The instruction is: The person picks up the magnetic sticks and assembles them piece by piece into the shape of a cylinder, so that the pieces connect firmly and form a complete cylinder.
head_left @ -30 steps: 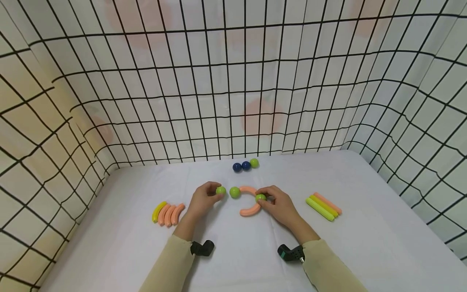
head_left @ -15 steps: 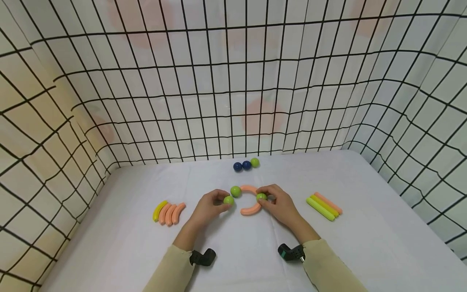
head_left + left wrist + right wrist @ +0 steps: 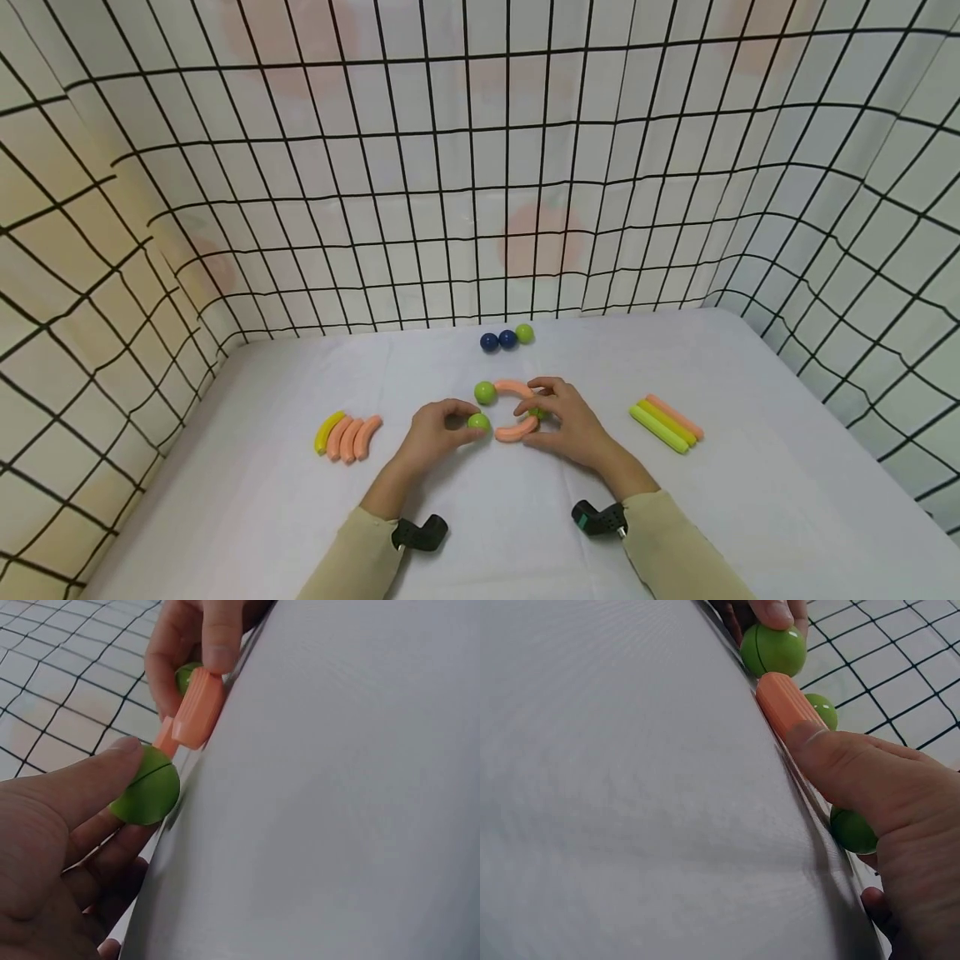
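Observation:
My left hand (image 3: 437,432) pinches a green ball (image 3: 478,422) between thumb and fingers, close to the left end of a curved orange rod (image 3: 514,432). My right hand (image 3: 576,427) grips that rod, its thumb on the near side; the fingers are partly hidden. Another green ball (image 3: 539,412) shows beneath the right fingers, at the rod's right end. Beyond it a second curved orange rod (image 3: 512,387) arches left to a third green ball (image 3: 485,392). In the left wrist view, the held ball (image 3: 146,793) has a thin seam and sits apart from the ribbed rod (image 3: 199,709).
Two dark blue balls (image 3: 489,342) and a green ball (image 3: 524,333) line up at the back. On the left lie a curved yellow rod (image 3: 327,432) and several curved orange rods (image 3: 348,438). Straight rods (image 3: 663,427) lie at the right. Black-and-white netting-like walls (image 3: 480,167) surround the table.
My left hand has brought its green ball right and nearer, to the near rod's end. My right hand has shifted its hold from the right-hand green ball to the near curved rod.

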`<action>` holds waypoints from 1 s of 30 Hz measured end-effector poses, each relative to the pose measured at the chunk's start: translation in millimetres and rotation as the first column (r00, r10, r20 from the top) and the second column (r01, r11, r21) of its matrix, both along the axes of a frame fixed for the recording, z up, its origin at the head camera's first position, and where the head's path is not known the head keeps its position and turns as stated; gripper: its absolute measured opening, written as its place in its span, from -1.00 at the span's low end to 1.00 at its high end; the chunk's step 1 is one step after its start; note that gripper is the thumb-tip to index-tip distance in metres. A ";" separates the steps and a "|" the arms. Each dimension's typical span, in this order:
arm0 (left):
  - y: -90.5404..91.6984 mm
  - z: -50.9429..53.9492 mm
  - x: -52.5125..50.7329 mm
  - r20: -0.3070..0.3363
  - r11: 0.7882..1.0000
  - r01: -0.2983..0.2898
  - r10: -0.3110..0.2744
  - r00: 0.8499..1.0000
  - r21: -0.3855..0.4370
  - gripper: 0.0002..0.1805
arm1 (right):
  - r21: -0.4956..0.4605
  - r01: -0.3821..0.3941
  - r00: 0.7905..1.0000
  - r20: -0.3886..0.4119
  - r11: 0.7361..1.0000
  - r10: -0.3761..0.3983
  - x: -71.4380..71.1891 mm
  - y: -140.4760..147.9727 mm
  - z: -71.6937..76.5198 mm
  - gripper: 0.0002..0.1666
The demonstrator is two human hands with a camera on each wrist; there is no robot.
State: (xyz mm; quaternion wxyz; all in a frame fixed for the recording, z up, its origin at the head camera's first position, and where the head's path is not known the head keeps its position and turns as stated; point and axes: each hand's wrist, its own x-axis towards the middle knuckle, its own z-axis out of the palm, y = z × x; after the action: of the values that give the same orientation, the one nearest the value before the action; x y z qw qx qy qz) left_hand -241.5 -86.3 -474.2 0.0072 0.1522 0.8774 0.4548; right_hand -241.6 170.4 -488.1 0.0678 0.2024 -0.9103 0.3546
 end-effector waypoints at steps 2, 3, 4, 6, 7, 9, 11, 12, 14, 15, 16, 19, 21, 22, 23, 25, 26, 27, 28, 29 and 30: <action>0.7 0.2 0.3 -0.012 1.000 -0.001 0.001 1.000 -0.018 -0.68 | 0.008 -0.001 1.000 0.003 1.000 0.001 0.9 -0.2 0.3 -0.70; 0.9 0.2 0.4 -0.019 1.000 -0.002 0.001 1.000 -0.030 -0.68 | 0.012 -0.004 1.000 -0.003 1.000 0.004 0.8 -0.3 0.1 -0.71; 1.0 0.4 0.7 -0.022 0.999 0.000 -0.001 1.000 -0.036 -0.69 | 0.015 -0.005 1.000 -0.007 1.000 0.005 1.1 -0.3 0.4 -0.72; 0.9 0.7 1.0 -0.036 0.999 0.007 -0.009 0.999 -0.051 -0.69 | 0.015 -0.007 1.000 -0.012 1.000 0.007 1.1 -0.3 0.8 -0.75; 0.8 0.7 1.2 -0.043 0.998 0.011 -0.013 0.999 -0.059 -0.69 | 0.015 -0.008 1.000 -0.013 1.000 0.008 1.0 -0.2 0.8 -0.76; 1.0 1.0 1.2 -0.048 0.998 0.018 -0.021 0.999 -0.062 -0.69 | 0.017 -0.011 1.000 -0.020 1.000 0.011 0.7 0.4 0.5 -0.76; 1.3 1.2 1.3 -0.054 0.998 0.025 -0.028 0.998 -0.066 -0.68 | 0.008 -0.012 1.000 -0.014 1.000 0.013 0.7 0.9 0.6 -0.78; 1.4 1.3 1.7 -0.058 0.997 0.025 -0.029 0.998 -0.070 -0.68 | 0.005 -0.013 1.000 -0.012 1.000 0.014 0.4 1.2 0.4 -0.78; 1.5 1.4 2.1 -0.058 0.997 0.024 -0.029 0.998 -0.072 -0.68 | 0.001 -0.015 1.000 -0.007 1.000 0.015 0.1 1.5 -0.4 -0.77; 1.4 1.4 2.3 -0.062 0.997 0.026 -0.031 0.998 -0.075 -0.68 | -0.002 -0.013 1.000 0.000 1.000 0.013 0.0 1.5 -0.5 -0.77; 1.4 1.5 2.6 -0.060 0.997 0.026 -0.030 0.998 -0.075 -0.68 | -0.004 -0.012 1.000 0.003 1.000 0.012 0.1 1.6 -0.7 -0.77; 1.4 1.7 3.1 -0.046 0.998 0.019 -0.022 0.999 -0.065 -0.69 | -0.009 -0.013 1.000 0.006 1.000 0.013 0.4 1.3 -0.9 -0.77; 1.6 1.2 2.8 -0.046 0.998 0.021 -0.023 0.999 -0.058 -0.69 | -0.017 -0.017 1.000 0.007 1.000 0.017 1.1 1.0 -0.5 -0.77; 1.8 0.8 2.9 -0.048 0.998 0.021 -0.024 0.999 -0.053 -0.69 | -0.021 -0.021 1.000 0.005 1.000 0.021 1.4 0.9 -0.3 -0.77; 2.0 0.4 2.9 -0.056 0.998 0.025 -0.028 0.998 -0.051 -0.69 | -0.026 -0.025 1.000 0.003 0.999 0.026 1.7 0.8 0.0 -0.77; 2.3 -0.6 3.0 -0.073 0.998 0.034 -0.038 0.997 -0.048 -0.69 | -0.032 -0.037 0.999 -0.005 0.999 0.037 2.2 0.7 0.3 -0.77; 2.4 -0.9 3.1 -0.080 0.998 0.039 -0.042 0.996 -0.047 -0.69 | -0.034 -0.042 0.999 -0.008 0.999 0.042 2.3 0.8 0.5 -0.78; 2.6 -1.2 3.2 -0.084 0.998 0.042 -0.045 0.995 -0.044 -0.68 | -0.035 -0.045 0.999 -0.011 0.998 0.045 2.2 1.0 0.5 -0.78; 2.7 -1.2 3.5 -0.089 0.998 0.044 -0.047 0.995 -0.044 -0.68 | -0.035 -0.049 0.999 -0.013 0.998 0.049 2.3 1.0 0.5 -0.79; 2.9 -1.1 3.6 -0.092 0.998 0.044 -0.048 0.995 -0.044 -0.68 | -0.038 -0.051 0.999 -0.013 0.998 0.050 2.2 1.2 0.5 -0.78; 2.9 -1.2 3.7 -0.094 0.998 0.044 -0.048 0.994 -0.043 -0.68 | -0.041 -0.050 0.999 -0.012 0.998 0.050 1.9 1.5 0.3 -0.78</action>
State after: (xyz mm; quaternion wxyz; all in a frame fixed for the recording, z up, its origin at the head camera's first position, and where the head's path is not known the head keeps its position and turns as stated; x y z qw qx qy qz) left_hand -237.9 -83.4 -475.3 -0.0210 0.1938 0.8822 0.4285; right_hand -239.6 171.9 -487.8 0.0679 0.2256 -0.8970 0.3739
